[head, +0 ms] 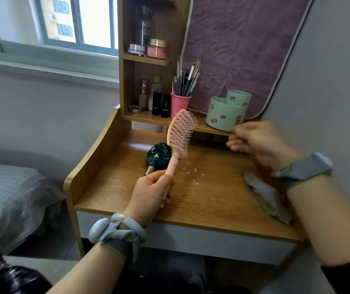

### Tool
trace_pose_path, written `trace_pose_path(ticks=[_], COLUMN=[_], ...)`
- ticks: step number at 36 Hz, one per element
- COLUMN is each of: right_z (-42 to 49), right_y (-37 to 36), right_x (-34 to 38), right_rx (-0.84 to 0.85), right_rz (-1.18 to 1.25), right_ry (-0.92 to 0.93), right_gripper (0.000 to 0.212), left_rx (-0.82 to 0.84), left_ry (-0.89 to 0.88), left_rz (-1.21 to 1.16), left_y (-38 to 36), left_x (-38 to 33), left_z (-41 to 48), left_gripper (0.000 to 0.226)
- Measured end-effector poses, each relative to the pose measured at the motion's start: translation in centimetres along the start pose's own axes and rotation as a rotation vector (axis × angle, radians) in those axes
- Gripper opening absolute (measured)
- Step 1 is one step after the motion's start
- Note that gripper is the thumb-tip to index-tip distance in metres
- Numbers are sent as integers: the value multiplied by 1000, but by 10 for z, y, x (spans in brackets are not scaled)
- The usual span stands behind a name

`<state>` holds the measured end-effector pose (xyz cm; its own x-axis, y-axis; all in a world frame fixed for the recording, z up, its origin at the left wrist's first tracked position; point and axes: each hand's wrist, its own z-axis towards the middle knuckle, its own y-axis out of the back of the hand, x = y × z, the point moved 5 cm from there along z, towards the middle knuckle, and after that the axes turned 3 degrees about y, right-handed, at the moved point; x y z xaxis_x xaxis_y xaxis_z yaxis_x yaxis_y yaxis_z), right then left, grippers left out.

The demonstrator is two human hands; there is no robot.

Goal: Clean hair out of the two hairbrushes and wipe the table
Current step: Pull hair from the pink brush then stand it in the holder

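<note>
Wrapping the handle (171, 166), left hand (154, 193) steadies the presumably light, rigid pink hairbrush (181, 132); right hand (257, 141), three o'clock, curls, contents unclear.

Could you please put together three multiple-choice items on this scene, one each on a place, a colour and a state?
1. Where is the grey cloth? A: on the floor. B: on the table, right side. C: on the windowsill.
2. What colour is the raised hairbrush in the left hand? A: blue. B: white. C: pink.
3. How is the dark hairbrush? A: lying on the table. B: held up. C: hanging.
Key: 1 B, it lies on the wood at the right; 2 C, its handle and ribs are pink; 3 A, it rests on the wood beyond the left hand.
</note>
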<state>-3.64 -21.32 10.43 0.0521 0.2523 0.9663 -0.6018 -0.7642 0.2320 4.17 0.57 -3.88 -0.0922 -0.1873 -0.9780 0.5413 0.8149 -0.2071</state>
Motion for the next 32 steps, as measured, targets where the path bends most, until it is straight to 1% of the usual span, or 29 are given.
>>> trace_pose_path(ticks=[4,7,9,10,12,14,16,20,22,24,25,27,28,29,30,32], right_z=[-3,-1,0,0,2,5,9,13,11,9,8,5,3,1,0,-7], right_y=[-21,-31,-38,-39,-38,-34,-28,-16,-13,-11,-11,-8,-8,-11,-19,-36], right_x=[-27,-38,-40,-40,-40,-39,-37,-33,-33,-29,-25,-18,-15,-15,-16,-24], right_rx=[95,147,231,274,322,306,253,129,105,69,20,-107,-144,-135,-80,112], right_rz=[-332,-490,-629,-695,-758,-735,-706,-630,-597,-602,-579,-495,-447,-379,-277,-44], right_ry=[-91,-97,-111,-128,-162,-181,-170,-112,-94,-33,19,127,162,176,162,62], right_gripper=[19,21,23,25,36,52,60,62,58,41,34,28,27,30,36,52], left_rx=[-7,0,0,0,1,8,3,-10,-4,-8,-11,-14,-14,-15,-17,-17], left_ry=[-10,-11,-17,-18,-19,-19,-18,-18,-22,-28,-28,-27,-25,-22,-19,-12], left_rz=[8,6,-1,-1,-7,-15,-8,-14,-15,-9,-7,-10,-10,-6,-2,-12], left_y=[1,0,1,2,2,1,1,0,0,1,1,1,0,0,1,-3], left_x=[0,1,1,2,2,3,3,3,3,2,2,2,2,1,0,0], left_z=[0,1,1,2,2,2,2,3,2,2,1,1,1,0,0,0], left_gripper=[21,21,21,21,20,20,20,18,18,19,19,18,17,17,18,17])
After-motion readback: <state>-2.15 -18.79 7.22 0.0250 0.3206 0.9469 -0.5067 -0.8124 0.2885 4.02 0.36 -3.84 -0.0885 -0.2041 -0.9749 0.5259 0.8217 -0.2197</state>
